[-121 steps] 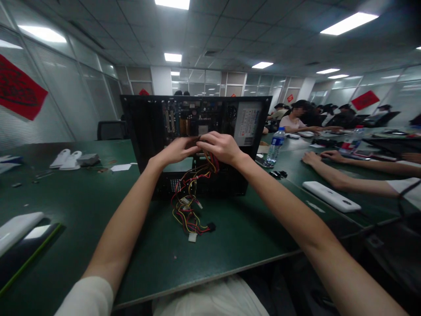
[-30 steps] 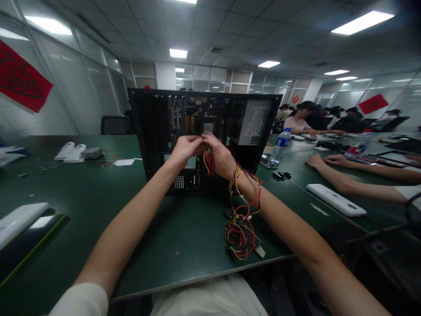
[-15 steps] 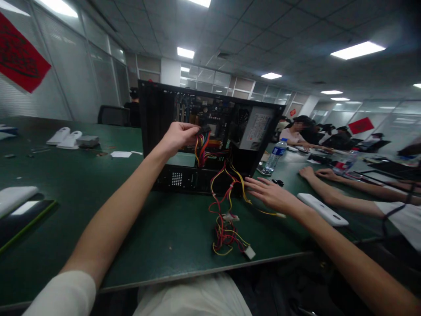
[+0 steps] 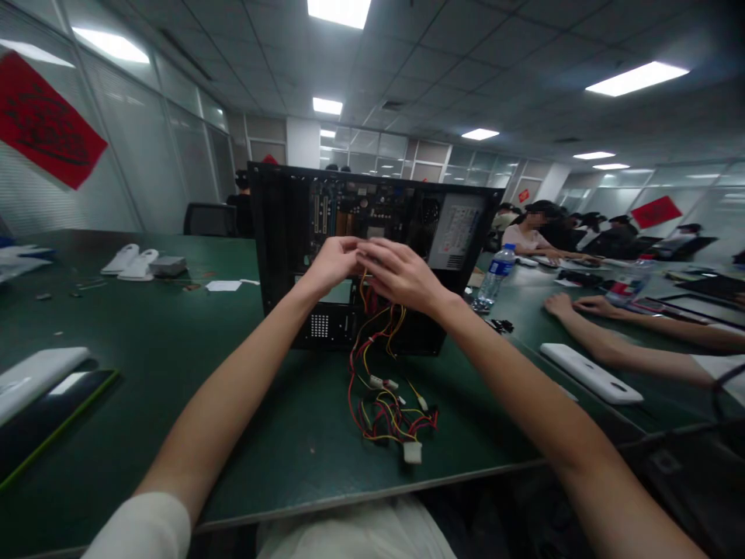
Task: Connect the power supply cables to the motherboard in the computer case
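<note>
A black computer case point(image 4: 278, 256) stands on its side with its open face toward me, showing the motherboard point(image 4: 381, 208) and the silver power supply point(image 4: 457, 229). My left hand point(image 4: 336, 262) and my right hand point(image 4: 401, 272) meet in front of the board, fingers closed around the power cable's connector, which they mostly hide. Coloured wires run down below the fingers. Further power supply cables point(image 4: 396, 415), red, yellow and black with white plugs, hang from the case and lie bunched on the table before it.
On the green table point(image 4: 279, 435) a phone point(image 4: 58, 419) and a white device point(image 4: 43, 376) lie at left. White holders point(image 4: 136, 264) and a grey box point(image 4: 168, 266) stand farther back. Rightward are a water bottle point(image 4: 497, 276), another white device point(image 4: 590, 373) and a co-worker's forearms point(image 4: 599, 334).
My right hand has left the loose cables at the right and joined my left hand at the connector. The hanging cables have shifted leftward. The camera view has tilted slightly upward.
</note>
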Available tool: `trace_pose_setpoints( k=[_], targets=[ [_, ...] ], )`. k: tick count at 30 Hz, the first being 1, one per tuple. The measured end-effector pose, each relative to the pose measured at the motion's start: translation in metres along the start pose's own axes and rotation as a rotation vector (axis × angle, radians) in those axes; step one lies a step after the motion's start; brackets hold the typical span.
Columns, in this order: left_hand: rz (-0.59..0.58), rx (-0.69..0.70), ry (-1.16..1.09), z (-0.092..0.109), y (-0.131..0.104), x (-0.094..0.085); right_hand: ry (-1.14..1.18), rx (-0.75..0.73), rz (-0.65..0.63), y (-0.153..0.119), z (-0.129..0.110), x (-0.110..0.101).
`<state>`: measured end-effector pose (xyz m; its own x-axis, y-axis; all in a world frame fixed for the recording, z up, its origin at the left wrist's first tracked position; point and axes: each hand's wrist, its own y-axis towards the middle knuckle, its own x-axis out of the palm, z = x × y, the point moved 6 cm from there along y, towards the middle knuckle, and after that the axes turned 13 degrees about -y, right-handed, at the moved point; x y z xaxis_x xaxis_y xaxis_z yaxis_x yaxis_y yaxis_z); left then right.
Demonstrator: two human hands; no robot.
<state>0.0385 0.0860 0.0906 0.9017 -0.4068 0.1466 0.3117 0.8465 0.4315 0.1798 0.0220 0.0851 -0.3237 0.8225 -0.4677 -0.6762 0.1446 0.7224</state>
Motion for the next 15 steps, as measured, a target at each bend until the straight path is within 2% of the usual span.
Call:
trace_pose_setpoints(
  k=[2, 5, 9, 13, 15],
  targets=[
    [0.086, 0.006, 0.010, -0.006, 0.005, -0.014, 0.016, -0.021, 0.037, 0.001, -0.004, 0.025],
    [0.162, -0.059, -0.030, -0.018, 0.010, -0.028, 0.044, 0.058, 0.095, -0.009, 0.001, 0.046],
    [0.111, -0.072, -0.024, -0.030, 0.014, -0.027, -0.006, 0.174, 0.072, -0.014, 0.010, 0.056],
    [0.046, 0.065, 0.181, -0.030, 0.020, -0.026, -0.041, 0.239, 0.012, -0.007, 0.016, 0.060],
    [-0.046, 0.088, 0.291, -0.030, 0.020, -0.026, -0.065, 0.275, -0.051, -0.005, 0.017, 0.064]
  ],
)
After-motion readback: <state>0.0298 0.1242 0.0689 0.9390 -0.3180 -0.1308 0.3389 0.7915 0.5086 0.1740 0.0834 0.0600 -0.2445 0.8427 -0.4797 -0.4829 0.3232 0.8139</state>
